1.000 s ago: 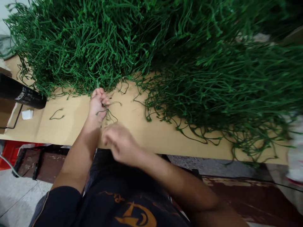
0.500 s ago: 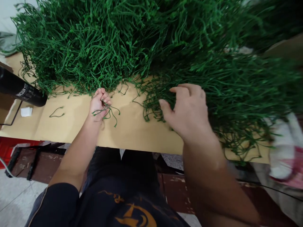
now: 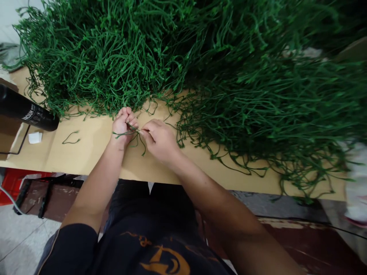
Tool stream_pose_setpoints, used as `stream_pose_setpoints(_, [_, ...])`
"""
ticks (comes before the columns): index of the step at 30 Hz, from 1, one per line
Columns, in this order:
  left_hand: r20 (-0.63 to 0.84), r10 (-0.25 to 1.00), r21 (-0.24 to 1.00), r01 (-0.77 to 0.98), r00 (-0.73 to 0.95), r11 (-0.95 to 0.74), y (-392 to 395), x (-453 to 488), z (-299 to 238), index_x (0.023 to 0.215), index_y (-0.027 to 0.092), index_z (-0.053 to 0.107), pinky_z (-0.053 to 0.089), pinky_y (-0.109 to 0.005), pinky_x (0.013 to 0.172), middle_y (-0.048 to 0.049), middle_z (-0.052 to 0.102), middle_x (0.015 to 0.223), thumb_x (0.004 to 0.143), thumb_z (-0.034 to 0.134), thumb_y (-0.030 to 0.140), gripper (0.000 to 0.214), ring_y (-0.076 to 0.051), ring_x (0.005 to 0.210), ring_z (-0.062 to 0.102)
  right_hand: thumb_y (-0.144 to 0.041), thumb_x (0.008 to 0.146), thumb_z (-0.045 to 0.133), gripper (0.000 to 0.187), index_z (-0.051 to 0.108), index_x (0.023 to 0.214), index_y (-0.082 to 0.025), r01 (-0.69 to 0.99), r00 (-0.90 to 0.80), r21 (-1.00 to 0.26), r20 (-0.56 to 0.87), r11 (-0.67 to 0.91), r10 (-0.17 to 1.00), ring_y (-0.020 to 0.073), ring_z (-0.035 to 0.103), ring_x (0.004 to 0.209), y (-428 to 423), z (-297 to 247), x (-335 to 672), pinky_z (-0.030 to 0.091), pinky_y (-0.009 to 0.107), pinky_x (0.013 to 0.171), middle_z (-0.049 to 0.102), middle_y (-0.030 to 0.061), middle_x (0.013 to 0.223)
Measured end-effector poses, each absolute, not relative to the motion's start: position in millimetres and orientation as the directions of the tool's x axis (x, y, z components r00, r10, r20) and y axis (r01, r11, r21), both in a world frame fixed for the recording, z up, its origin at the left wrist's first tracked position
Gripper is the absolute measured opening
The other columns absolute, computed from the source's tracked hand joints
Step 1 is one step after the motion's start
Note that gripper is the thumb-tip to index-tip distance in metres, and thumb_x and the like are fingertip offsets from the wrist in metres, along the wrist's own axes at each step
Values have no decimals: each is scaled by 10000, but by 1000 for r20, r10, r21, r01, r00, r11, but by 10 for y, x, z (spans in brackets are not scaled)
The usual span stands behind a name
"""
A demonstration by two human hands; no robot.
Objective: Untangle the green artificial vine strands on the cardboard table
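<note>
My left hand (image 3: 124,124) is closed around a few thin green plastic stems (image 3: 142,148), whose forked ends stick out below the fist. Close beside it, my right hand (image 3: 161,139) pinches the tip of a stem between thumb and fingers. Both hands are just above the tan tabletop (image 3: 160,172). Beyond them rises a big tangled heap of the same green stems (image 3: 109,57), and a second heap (image 3: 275,110) spreads out to the right. One loose stem (image 3: 71,138) lies bent on the table left of my left hand.
A black vacuum bottle (image 3: 28,110) lies tilted at the left, near a small white piece (image 3: 35,138). Below the table edge are a red container (image 3: 11,187) and a dark red bench (image 3: 34,198). Whitish cloth or bag (image 3: 357,187) is at the far right.
My right hand has moved left from the right-hand heap to my left hand, and its spread fingers have closed in a pinch. My left hand keeps hold of its stems.
</note>
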State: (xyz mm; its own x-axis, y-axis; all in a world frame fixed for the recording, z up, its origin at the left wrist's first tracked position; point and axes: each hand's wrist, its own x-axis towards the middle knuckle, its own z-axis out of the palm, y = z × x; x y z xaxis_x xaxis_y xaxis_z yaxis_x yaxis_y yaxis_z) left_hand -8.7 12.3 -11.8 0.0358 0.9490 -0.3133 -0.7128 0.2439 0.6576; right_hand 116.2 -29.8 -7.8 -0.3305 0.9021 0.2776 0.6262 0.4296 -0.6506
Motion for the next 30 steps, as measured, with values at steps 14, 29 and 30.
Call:
stream_pose_setpoints(14, [-296,955,597,-786,-28,163,85,-220,-57,615,174,386,200,-139,359,73,229,437,944,296,208,344,-32,359,218,-172,869,417,216,578,726,-156,362,-658,-407,525,838,540,158,468,751,-877,223,1119,407,307,732,573,53,736])
stream_pose_setpoints(29, [-350,937,568,-791,20,229,132,-172,-90,617,166,367,190,-128,337,81,216,416,953,264,246,361,-30,319,238,-241,861,474,257,647,1042,-184,649,-521,-354,437,673,733,260,470,1072,-644,47,1242,394,409,853,584,106,1180])
stream_pose_setpoints(30, [-345,939,572,-789,16,224,140,-177,-97,615,166,367,189,-131,335,81,216,415,952,266,245,361,-31,319,239,-216,871,453,255,663,1011,-182,629,-543,-352,438,693,716,251,476,1069,-635,34,1157,394,396,840,590,99,1188])
